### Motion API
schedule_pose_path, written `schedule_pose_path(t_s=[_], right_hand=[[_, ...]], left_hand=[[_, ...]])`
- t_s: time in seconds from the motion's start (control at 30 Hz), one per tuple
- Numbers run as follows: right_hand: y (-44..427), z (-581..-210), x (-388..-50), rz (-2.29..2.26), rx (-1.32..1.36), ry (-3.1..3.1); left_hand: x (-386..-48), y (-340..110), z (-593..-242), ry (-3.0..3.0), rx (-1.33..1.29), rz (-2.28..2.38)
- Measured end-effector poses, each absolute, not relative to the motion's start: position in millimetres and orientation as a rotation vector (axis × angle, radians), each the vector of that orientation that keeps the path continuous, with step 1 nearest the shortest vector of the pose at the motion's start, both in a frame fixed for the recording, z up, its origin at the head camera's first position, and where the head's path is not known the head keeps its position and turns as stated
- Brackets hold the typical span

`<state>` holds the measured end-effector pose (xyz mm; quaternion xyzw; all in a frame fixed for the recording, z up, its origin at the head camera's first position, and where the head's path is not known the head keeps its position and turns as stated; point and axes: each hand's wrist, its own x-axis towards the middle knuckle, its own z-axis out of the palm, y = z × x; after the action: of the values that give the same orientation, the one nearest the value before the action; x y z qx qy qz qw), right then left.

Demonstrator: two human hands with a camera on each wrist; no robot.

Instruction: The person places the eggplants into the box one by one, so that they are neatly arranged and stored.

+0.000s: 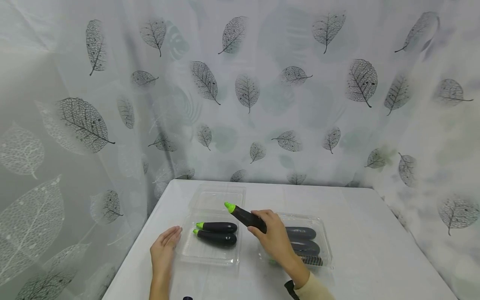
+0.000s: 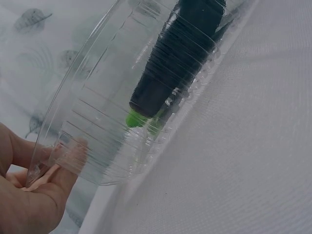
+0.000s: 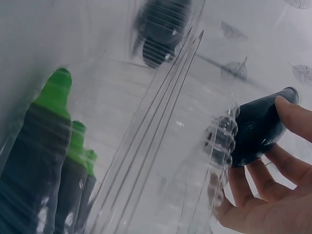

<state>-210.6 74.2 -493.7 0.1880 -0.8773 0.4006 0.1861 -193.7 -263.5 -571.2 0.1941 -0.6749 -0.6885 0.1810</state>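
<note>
My right hand (image 1: 275, 239) grips a dark eggplant (image 1: 243, 216) by its thick end, its bright green stem end pointing up and left. The eggplant is raised between two clear plastic containers. In the left container (image 1: 210, 261) two more eggplants (image 1: 217, 238) lie side by side, green ends to the left. My left hand (image 1: 164, 248) is at that container's left side; in the left wrist view its fingers (image 2: 73, 156) pinch the rim, partly seen through the plastic. The right container (image 1: 328, 246) holds several eggplants (image 1: 301, 232), partly hidden by my right forearm.
The left container's clear lid (image 1: 217, 196) lies folded back behind it. All stands on a white table (image 1: 367, 233), with a leaf-patterned curtain (image 1: 270, 108) around the back and sides. A small dark object (image 1: 188, 298) shows at the bottom edge of the head view.
</note>
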Motion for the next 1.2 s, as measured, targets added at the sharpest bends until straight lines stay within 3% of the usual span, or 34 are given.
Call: schedule_pose_path(t_s=[1.2], right_hand=[[20.9,-509.8,-209.2,1.156,0.697,-2.635]], left_hand=[[-192.9,-263.6,-571.1,-1.910,0.548,-1.949]])
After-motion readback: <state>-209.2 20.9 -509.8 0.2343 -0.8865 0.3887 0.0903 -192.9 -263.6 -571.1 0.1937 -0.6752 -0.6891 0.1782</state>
